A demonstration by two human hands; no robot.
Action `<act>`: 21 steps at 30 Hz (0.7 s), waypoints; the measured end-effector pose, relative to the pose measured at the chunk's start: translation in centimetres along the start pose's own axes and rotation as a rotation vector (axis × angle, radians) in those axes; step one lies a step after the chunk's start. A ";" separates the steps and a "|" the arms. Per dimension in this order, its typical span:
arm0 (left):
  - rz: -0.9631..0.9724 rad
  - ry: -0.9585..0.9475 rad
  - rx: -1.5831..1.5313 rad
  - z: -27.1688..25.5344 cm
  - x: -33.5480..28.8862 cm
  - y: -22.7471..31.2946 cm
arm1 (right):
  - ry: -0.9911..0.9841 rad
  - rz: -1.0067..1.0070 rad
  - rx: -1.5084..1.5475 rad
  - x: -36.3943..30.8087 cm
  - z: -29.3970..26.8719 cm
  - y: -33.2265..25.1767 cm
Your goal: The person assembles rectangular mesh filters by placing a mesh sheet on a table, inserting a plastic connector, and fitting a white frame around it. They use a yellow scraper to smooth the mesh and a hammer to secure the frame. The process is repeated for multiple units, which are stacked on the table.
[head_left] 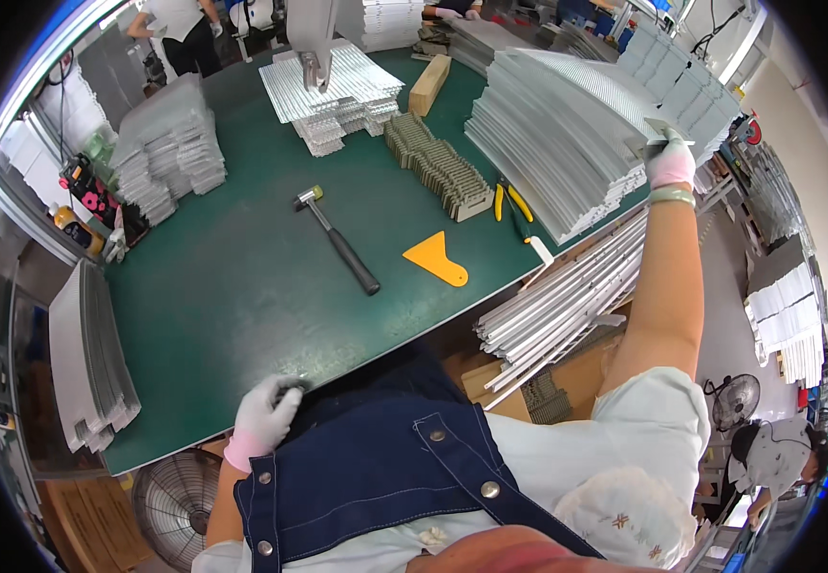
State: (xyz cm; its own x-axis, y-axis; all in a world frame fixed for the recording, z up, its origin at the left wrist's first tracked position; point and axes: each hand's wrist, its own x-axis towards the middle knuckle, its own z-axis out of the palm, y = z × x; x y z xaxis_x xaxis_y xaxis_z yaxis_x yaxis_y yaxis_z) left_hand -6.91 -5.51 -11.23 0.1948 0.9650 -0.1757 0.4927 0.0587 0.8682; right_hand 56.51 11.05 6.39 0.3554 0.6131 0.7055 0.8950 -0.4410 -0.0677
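Right now, from my remote seat, I see a small flat piece (679, 142), pale and metallic-looking, at the fingertips of the outstretched right hand (670, 164). That gloved hand seems to pinch it between thumb and fingers, though the exact finger placement is too small for me to make out. The grip is at the right end of a tall stack of panels (557, 143), which spreads leftward from it; whether the piece touches the stack I cannot tell.

Below the grip, toward the body, I find a bundle of long pale strips (567, 296). Left of the grip, past the stack, come yellow-handled pliers (521, 203), then a row of grey-brown pieces (438, 167) with a wooden block (429, 86) just beyond. Farther left and closer to the body lie a yellow scraper (440, 260) and a hammer (342, 248) with a black handle, both flat on the green table (233, 296).

Well apart from that grip, far to its left and nearer the body, I have the gloved left hand (266, 417) by the table's near edge, fingers loosely curled; I cannot tell whether they enclose anything.
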 end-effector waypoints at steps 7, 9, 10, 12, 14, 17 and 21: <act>-0.118 -0.020 -0.066 0.5 0.0 -1.0 | -0.125 0.614 1.205 5.0 8.6 4.4; -0.165 -0.030 -0.056 0.0 0.4 -0.5 | -0.154 0.969 1.694 5.2 8.7 7.0; -0.202 -0.022 -0.024 -0.3 0.5 0.0 | -0.151 0.972 1.667 5.0 8.9 6.8; -0.225 -0.010 0.019 -0.8 0.7 0.5 | -0.140 0.978 1.611 4.6 8.7 6.1; -0.196 0.005 0.035 -1.2 0.8 0.7 | -0.148 1.009 1.487 3.6 8.1 4.3; -0.072 0.048 0.059 -1.2 1.3 -0.2 | -0.092 0.887 1.055 3.2 7.4 4.9; 0.081 0.351 0.324 -3.4 0.1 -0.2 | 0.504 0.767 0.258 0.1 1.0 -1.5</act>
State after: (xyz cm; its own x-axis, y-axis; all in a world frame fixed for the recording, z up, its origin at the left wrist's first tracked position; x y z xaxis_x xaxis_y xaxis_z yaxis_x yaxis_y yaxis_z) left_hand -9.90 -4.60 -9.84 -0.0269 0.9944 0.1018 0.7377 -0.0489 0.6734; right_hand 55.42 12.39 5.86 0.7665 -0.1644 0.6209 0.5191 -0.4107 -0.7496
